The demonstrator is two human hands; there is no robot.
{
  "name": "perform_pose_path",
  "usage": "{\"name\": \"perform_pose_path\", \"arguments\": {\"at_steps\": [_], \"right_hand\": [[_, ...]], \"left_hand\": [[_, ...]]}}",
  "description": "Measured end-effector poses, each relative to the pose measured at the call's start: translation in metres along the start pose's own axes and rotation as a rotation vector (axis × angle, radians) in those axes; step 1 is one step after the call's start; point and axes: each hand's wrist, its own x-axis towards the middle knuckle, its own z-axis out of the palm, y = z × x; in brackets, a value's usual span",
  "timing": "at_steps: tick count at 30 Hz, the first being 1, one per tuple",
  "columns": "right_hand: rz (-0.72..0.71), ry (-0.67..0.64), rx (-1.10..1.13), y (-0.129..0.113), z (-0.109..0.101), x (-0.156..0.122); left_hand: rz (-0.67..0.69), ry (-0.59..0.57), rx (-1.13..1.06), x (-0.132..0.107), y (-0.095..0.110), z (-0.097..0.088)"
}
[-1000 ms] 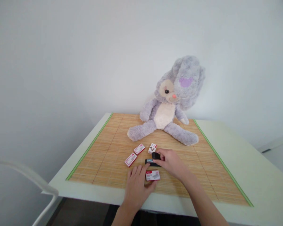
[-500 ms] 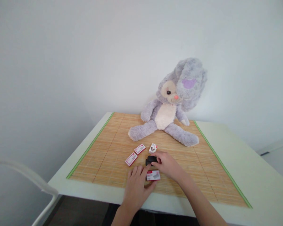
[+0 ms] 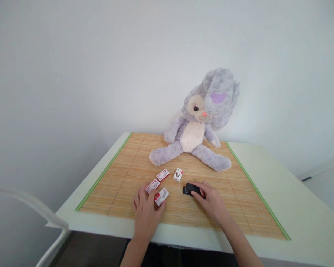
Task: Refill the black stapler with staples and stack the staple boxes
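My left hand (image 3: 145, 212) lies on the bamboo mat (image 3: 122, 174) with its fingers closed round a small red-and-white staple box (image 3: 161, 196), close beside a second such box (image 3: 153, 185). My right hand (image 3: 213, 202) rests on the mat to the right, fingers gripping a black stapler (image 3: 191, 189) that lies on the mat. A third staple box (image 3: 163, 175) and a small white box with a dark picture (image 3: 178, 174) lie just beyond, between my hands and the toy.
A grey plush rabbit (image 3: 200, 126) sits at the back of the mat against the white wall. The mat covers a pale table (image 3: 308, 207) whose near edge is below my wrists. A white curved chair rail (image 3: 30, 209) shows at lower left.
My left hand has slid the staple box to the left, up against the other box. My right hand has moved the stapler a little to the right and closed it flat.
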Motion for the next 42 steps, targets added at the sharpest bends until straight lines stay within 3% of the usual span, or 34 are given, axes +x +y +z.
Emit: {"name": "perform_pose_path", "arguments": {"at_steps": [4,12,24,27,32,36,42], "right_hand": [[-0.002,-0.003,0.007,0.000,-0.001,0.001],[0.006,-0.008,0.033,0.000,-0.003,0.002],[0.030,0.002,0.042,0.002,0.000,0.001],[0.030,0.011,0.041,0.001,0.001,0.001],[0.032,0.006,0.043,-0.001,0.000,0.000],[0.046,0.018,0.048,-0.002,0.000,0.000],[0.033,0.032,0.075,-0.004,0.001,-0.001]], "left_hand": [[-0.032,-0.007,-0.021,0.006,-0.009,0.007],[-0.009,-0.130,-0.116,0.018,-0.026,0.018],[-0.029,-0.194,-0.022,0.015,-0.015,0.011],[-0.092,-0.152,0.035,0.012,-0.021,0.007],[-0.221,-0.048,0.146,0.014,-0.047,-0.004],[-0.256,-0.033,0.192,0.020,-0.063,-0.006],[-0.255,-0.031,0.214,0.023,-0.070,-0.003]]}}
